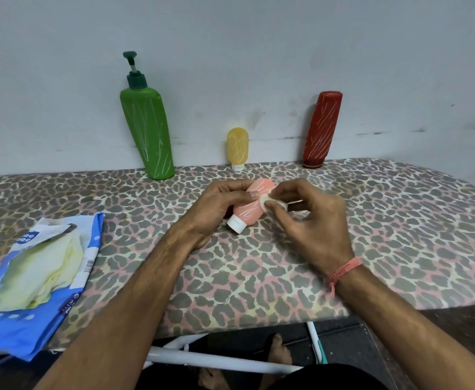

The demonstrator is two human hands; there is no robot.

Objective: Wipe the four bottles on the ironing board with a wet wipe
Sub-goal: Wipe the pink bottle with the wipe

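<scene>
My left hand (219,205) grips a small pink bottle (249,211) with a white cap, held tilted just above the ironing board (259,277), cap toward me. My right hand (306,220) pinches a small bunched white wet wipe (270,200) against the bottle's upper side. The pink bottle carries white scribble marks. A tall green pump bottle (147,133), a small yellow bottle (237,147) standing on its white cap and a red bottle (322,129) stand along the wall at the board's far edge, each with white scribbles.
An opened blue wet-wipe pack (36,280) lies at the board's left front edge, overhanging it. The grey wall rises right behind the bottles. Below the front edge show the board's white legs (216,360) and bare feet on a dark floor.
</scene>
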